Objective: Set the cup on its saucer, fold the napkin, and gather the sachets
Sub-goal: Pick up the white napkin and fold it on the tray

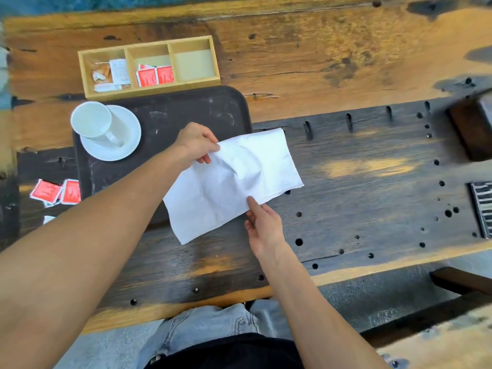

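Note:
A white napkin lies rumpled across the tray's right edge and the dark table. My left hand pinches its upper left edge. My right hand grips its lower right edge from below. The white cup stands on its white saucer at the tray's left corner. Red sachets lie loose on the table left of the tray, with a white one just below them. More red sachets sit in the box's middle compartment, brown and white ones in its left one.
A dark tray lies at centre left. The wooden three-compartment box sits behind it, its right compartment empty. The table has several holes and slots. A dark wooden block and a striped object are at the right edge.

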The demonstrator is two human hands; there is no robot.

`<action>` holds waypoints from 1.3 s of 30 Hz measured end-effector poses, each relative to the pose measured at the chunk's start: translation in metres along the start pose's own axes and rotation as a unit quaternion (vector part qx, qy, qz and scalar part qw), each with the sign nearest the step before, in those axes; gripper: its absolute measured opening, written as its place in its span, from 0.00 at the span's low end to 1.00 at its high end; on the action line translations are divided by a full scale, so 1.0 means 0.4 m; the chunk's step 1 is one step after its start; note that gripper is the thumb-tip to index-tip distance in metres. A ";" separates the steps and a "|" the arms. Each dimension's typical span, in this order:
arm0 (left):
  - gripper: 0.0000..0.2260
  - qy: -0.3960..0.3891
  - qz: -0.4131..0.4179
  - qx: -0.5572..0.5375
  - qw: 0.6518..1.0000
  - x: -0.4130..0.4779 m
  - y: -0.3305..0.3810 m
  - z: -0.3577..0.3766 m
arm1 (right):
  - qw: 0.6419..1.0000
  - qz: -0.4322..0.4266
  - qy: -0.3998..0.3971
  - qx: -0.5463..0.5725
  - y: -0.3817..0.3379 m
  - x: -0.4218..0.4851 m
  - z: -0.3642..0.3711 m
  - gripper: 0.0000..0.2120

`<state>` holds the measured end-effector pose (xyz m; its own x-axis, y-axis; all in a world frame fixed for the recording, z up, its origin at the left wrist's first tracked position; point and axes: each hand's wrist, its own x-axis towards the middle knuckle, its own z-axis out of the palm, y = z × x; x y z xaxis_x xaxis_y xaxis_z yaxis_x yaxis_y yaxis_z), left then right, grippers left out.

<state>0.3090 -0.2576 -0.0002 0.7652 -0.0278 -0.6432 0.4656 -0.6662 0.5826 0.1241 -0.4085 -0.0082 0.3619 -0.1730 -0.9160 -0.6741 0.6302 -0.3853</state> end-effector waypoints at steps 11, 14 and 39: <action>0.05 0.054 0.028 -0.180 0.982 -0.105 0.025 -0.195 | 0.982 -0.142 -0.089 -0.083 -0.236 -0.069 0.037 0.05; 0.05 0.072 0.043 -0.238 0.968 -0.137 0.043 -0.238 | 0.975 -0.175 -0.108 -0.089 -0.321 -0.084 0.099 0.04; 0.14 -0.036 -0.111 -0.329 0.937 -0.275 -0.359 -0.003 | 0.968 -0.057 -0.016 -0.244 -0.075 0.090 -0.019 0.08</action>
<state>0.1585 -0.1580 -0.0125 0.5963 -0.0088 -0.8027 0.8011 -0.0576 0.5958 0.1524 -0.4395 -0.0303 0.4669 -0.1919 -0.8632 -0.8495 0.1739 -0.4981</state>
